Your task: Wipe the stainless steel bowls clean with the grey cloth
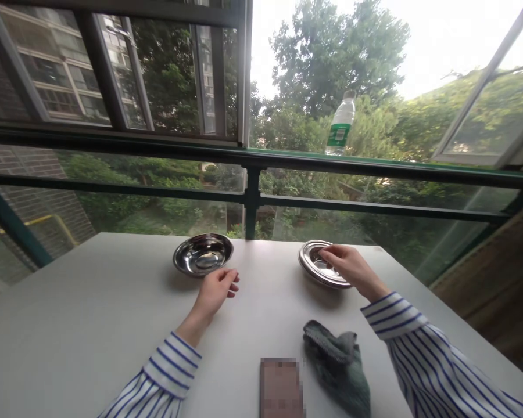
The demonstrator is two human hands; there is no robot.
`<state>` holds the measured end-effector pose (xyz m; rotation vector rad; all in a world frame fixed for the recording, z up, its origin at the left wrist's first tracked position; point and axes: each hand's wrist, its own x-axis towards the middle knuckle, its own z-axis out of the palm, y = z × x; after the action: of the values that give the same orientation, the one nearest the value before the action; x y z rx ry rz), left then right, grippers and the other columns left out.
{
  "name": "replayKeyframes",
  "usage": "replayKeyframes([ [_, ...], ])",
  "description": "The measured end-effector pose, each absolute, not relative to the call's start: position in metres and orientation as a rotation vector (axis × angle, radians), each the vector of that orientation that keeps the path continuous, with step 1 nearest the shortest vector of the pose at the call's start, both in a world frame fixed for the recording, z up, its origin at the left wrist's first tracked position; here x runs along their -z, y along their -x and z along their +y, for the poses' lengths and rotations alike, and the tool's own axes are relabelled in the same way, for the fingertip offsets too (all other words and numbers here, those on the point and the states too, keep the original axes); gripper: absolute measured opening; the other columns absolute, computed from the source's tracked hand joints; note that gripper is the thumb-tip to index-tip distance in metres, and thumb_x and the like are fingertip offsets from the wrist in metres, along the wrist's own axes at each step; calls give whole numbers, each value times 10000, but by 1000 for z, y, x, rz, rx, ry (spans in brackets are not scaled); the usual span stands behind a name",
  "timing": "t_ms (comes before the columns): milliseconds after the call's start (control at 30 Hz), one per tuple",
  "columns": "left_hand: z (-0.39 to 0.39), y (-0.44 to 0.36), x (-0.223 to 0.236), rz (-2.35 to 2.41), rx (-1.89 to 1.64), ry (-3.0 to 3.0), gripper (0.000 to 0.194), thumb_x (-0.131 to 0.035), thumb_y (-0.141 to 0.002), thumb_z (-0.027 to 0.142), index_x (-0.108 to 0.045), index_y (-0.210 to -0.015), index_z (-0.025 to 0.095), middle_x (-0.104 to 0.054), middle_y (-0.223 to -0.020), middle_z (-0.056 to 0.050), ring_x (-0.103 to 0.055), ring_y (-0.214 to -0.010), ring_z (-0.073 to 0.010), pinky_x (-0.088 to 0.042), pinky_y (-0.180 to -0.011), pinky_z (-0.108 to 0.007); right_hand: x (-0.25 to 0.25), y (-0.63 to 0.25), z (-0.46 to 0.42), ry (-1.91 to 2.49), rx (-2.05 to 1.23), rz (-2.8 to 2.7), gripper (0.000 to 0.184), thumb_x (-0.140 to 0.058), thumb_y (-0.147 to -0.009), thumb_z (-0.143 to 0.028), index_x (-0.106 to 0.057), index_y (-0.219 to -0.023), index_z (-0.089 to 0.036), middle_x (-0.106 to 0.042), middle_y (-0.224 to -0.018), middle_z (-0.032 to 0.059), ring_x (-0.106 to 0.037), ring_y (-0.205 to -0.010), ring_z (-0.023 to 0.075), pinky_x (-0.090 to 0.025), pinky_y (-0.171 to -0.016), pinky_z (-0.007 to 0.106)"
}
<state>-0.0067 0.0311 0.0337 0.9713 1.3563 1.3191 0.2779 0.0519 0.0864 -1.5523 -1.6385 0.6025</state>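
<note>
A shiny steel bowl (187, 264) stands at the far left of the white table. My left hand (214, 290) is just in front of its near rim, fingers loosely curled with nothing visible in them. Over to the right is a wide-rimmed steel dish (309, 267), which looks like more than one piece stacked. My right hand (346, 264) reaches over its right side, thumb and fingertips pinched together above the hollow. Whether anything tiny is between those fingertips is too small to tell. A crumpled dark grey-green cloth (340, 371) lies nearer, below the right hand.
A phone (282, 386), blurred into blocks, lies at the near edge of view. Behind the white table (91, 325) runs a dark railing (192, 152) with glass panels. A plastic bottle with a green label (340, 132) stands at the open window.
</note>
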Motion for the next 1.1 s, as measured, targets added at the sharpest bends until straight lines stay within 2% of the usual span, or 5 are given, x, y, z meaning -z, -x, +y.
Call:
replayKeyframes([
  [200,29,56,-22,1455,-1553,-667,101,-599,-725,218,-572,-681,132,-591,-601,12,-525,-476,-78,-424,-483,-212,-96,-218,53,1428,-432,-2061,180,-510,-768,-249,-674,-758,-175,-679,-765,48,-589,-723,178,-404,-667,253],
  [400,25,69,-8,1399,-1615,-466,32,-607,-726,118,-585,-703,120,-637,-634,-29,-576,-520,-94,-445,-516,-224,-93,-147,58,1337,-244,-2424,239,-451,-788,-138,-675,-715,-176,-668,-755,48,-567,-710,161,-345,-641,243],
  [733,28,61,0,1203,-1644,-328,112,-588,-747,35,-602,-682,125,-652,-649,-38,-578,-527,-74,-468,-564,-208,-74,-79,72,1217,-4,-2703,260,-411,-883,-214,-666,-834,-196,-673,-859,54,-594,-768,160,-356,-631,232],
  [933,29,57,5,1140,-1660,-296,82,-590,-757,75,-617,-695,123,-659,-667,-34,-573,-535,-67,-453,-569,-203,-61,-59,75,1128,115,-2802,261,-405,-890,-229,-657,-862,-166,-668,-890,89,-591,-845,195,-383,-692,267],
  [1100,27,56,9,1111,-1664,-304,43,-672,-695,143,-636,-702,122,-680,-694,-46,-566,-535,-75,-439,-566,-218,-60,-55,75,1047,197,-2883,290,-394,-905,-257,-660,-831,-169,-670,-871,82,-592,-828,207,-390,-686,287],
])
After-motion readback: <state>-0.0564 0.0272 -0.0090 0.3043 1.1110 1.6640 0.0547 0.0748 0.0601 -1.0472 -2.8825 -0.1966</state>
